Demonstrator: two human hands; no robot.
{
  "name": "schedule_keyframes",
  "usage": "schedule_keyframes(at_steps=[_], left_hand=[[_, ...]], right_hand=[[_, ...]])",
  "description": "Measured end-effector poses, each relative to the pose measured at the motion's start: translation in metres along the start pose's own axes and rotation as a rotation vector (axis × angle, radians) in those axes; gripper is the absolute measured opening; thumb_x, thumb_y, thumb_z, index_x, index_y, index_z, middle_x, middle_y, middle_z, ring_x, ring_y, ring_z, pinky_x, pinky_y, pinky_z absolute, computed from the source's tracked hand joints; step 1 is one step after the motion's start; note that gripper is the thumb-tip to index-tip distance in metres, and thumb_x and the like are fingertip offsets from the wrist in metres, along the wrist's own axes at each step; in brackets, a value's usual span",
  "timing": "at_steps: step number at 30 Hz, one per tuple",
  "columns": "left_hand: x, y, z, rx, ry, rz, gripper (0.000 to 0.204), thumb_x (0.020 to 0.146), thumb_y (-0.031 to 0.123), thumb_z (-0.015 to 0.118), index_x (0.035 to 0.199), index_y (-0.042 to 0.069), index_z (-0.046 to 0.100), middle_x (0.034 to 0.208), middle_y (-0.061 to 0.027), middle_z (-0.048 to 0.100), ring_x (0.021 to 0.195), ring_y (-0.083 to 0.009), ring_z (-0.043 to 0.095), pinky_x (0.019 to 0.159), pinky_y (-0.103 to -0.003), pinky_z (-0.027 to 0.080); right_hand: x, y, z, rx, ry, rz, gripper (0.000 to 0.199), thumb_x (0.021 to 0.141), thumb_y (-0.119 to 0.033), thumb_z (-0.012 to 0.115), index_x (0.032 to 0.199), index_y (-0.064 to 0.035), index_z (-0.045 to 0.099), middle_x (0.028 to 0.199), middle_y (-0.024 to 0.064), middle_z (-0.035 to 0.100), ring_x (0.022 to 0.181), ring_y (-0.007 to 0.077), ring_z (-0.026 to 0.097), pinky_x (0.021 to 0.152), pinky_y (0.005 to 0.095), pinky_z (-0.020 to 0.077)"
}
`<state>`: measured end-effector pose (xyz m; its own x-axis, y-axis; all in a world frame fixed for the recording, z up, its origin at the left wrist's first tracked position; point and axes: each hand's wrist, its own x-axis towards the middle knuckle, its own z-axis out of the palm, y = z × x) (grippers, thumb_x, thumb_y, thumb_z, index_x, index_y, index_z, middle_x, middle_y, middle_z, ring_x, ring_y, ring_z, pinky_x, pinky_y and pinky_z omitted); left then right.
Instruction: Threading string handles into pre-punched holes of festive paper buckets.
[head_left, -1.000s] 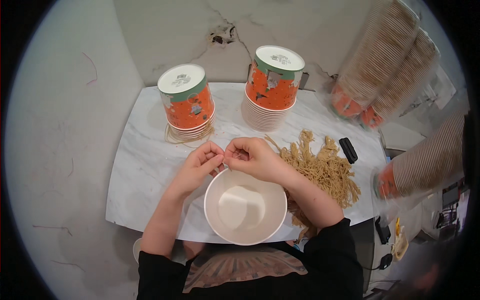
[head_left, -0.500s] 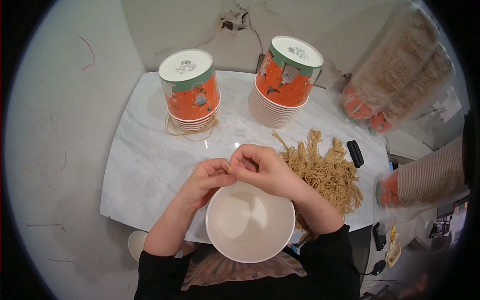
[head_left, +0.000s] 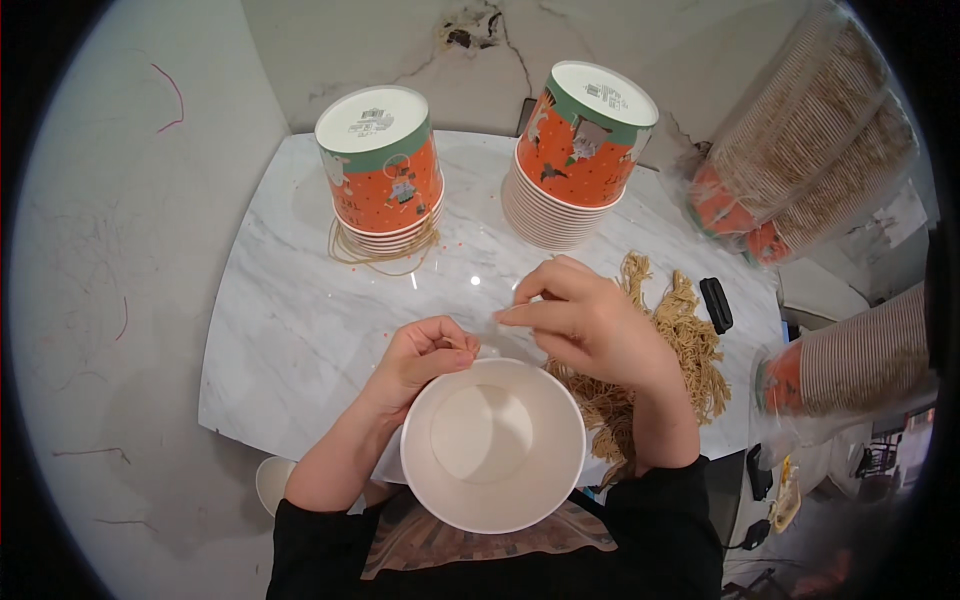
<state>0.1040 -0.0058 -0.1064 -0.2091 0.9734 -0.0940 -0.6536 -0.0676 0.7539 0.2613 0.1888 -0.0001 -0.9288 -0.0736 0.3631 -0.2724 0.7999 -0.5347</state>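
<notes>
My left hand (head_left: 424,358) is closed in a pinch just above the far rim of a white paper tub (head_left: 490,510). Whatever it pinches is too small to make out. My right hand (head_left: 598,318) is held over the table, its index finger stretched out leftward and its fingers apart, with nothing visible in it. The wide white tub stands mouth up against my front, and I see only its bare inside. A heap of tan yarn strands (head_left: 690,335) lies under and beside my right wrist.
Two upside-down stacks of orange and green paper tubs, a left stack (head_left: 385,190) and a right stack (head_left: 585,140), stand at the back. Looped cord (head_left: 385,262) rings the left one. A black object (head_left: 716,306) lies right of the yarn. Bagged tubs (head_left: 800,150) stand beyond.
My right hand has moved right and away from my left hand, its fingers opening. My left hand stays pinched in nearly the same place. The tub has shifted slightly left.
</notes>
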Motion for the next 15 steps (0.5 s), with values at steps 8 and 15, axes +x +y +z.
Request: schedule_keyframes(at_steps=[8,15], left_hand=[[-0.004,0.001,0.015,0.002,0.085,-0.067,0.022,0.086,0.000,0.071,0.108,0.001,0.067,0.099,-0.0039,0.069,0.083,-0.0094,0.065,0.075,-0.024,0.053],[-0.004,0.002,0.007,-0.070,0.006,-0.135,0.020,0.088,0.006,0.069,0.107,0.001,0.066,0.100,-0.0053,0.069,0.085,-0.0108,0.066,0.078,-0.025,0.056]], right_hand=[[0.021,-0.001,0.034,0.088,-0.024,-0.222,0.038,0.072,0.002,0.074,0.108,-0.0100,0.075,0.116,0.0072,0.061,0.101,0.0267,0.056,0.080,0.0352,0.0504],[0.018,0.013,0.031,0.151,-0.006,-0.145,0.033,0.073,0.001,0.075,0.104,-0.0108,0.075,0.111,0.0051,0.063,0.097,0.0249,0.058,0.081,0.0358,0.0496]])
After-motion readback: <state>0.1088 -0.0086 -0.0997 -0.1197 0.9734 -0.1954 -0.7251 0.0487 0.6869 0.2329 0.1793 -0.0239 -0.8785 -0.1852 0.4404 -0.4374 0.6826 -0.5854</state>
